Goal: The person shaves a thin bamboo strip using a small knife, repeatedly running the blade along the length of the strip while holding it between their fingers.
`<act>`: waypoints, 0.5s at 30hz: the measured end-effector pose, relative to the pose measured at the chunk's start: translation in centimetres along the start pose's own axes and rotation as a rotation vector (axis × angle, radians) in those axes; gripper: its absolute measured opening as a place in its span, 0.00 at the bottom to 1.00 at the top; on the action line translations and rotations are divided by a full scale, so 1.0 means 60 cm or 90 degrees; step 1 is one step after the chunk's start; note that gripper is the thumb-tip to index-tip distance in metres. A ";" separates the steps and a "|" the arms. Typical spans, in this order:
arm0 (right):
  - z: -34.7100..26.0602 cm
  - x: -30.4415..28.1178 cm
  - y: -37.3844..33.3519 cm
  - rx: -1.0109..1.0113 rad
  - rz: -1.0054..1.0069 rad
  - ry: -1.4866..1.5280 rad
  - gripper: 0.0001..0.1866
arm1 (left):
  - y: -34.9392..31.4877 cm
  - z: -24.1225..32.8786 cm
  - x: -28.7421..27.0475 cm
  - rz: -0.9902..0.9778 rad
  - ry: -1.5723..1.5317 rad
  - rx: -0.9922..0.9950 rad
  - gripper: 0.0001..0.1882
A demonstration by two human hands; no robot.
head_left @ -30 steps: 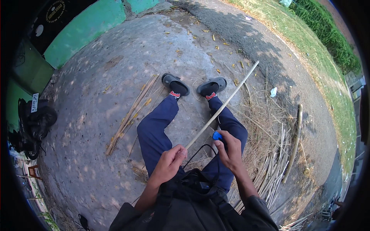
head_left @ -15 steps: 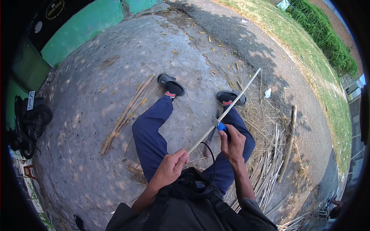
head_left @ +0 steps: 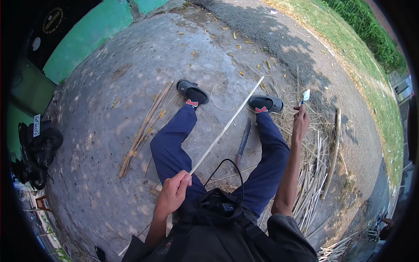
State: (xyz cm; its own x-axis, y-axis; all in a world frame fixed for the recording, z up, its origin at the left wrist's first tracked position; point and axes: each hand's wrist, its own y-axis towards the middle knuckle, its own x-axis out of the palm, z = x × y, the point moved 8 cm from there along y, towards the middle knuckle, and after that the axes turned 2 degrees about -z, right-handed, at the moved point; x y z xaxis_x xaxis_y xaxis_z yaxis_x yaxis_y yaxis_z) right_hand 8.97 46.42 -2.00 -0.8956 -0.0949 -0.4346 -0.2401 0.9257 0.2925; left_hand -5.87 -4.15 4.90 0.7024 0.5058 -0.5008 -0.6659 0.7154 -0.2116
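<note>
A long, thin, pale bamboo strip (head_left: 227, 125) slants away from my left hand (head_left: 175, 191), which is closed around its near end. The strip's far end reaches beside my right shoe. My right hand (head_left: 301, 122) is held out to the right, apart from the strip, closed on a small blue-handled cutter (head_left: 303, 102). Most of the cutter's handle is hidden in my fingers, and its tip overlaps a pale scrap on the ground. Between my legs lies a dark-bladed knife (head_left: 245, 136) with a brownish handle.
Long bamboo strips (head_left: 144, 131) lie left of my legs. On the right are a heap of cut strips (head_left: 310, 183), fibrous shavings and a thick stick (head_left: 332, 153). A black cable (head_left: 238, 168) loops near my lap. A motorcycle (head_left: 37, 148) stands far left.
My right hand has moved with the cutter away from the strip, outward to the right and forward. My left hand has shifted left, and the strip's far end has swung left.
</note>
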 end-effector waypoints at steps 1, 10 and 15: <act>0.000 0.018 -0.012 0.050 -0.087 0.154 0.24 | 0.009 -0.003 -0.011 0.010 0.001 -0.003 0.12; -0.174 0.090 -0.230 0.187 -0.379 0.555 0.25 | 0.074 0.021 0.076 -0.092 -0.053 0.073 0.14; -0.155 0.082 -0.224 0.273 -0.355 0.612 0.17 | 0.098 0.056 0.096 -0.133 -0.043 0.100 0.13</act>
State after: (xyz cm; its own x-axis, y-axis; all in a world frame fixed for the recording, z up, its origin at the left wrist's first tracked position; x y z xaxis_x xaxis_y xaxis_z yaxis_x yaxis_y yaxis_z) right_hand 4.31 30.09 -0.14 -0.6648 -0.5900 0.4581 -0.7046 0.6990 -0.1221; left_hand -4.91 4.58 3.57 0.8391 0.3662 -0.4023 -0.4613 0.8709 -0.1695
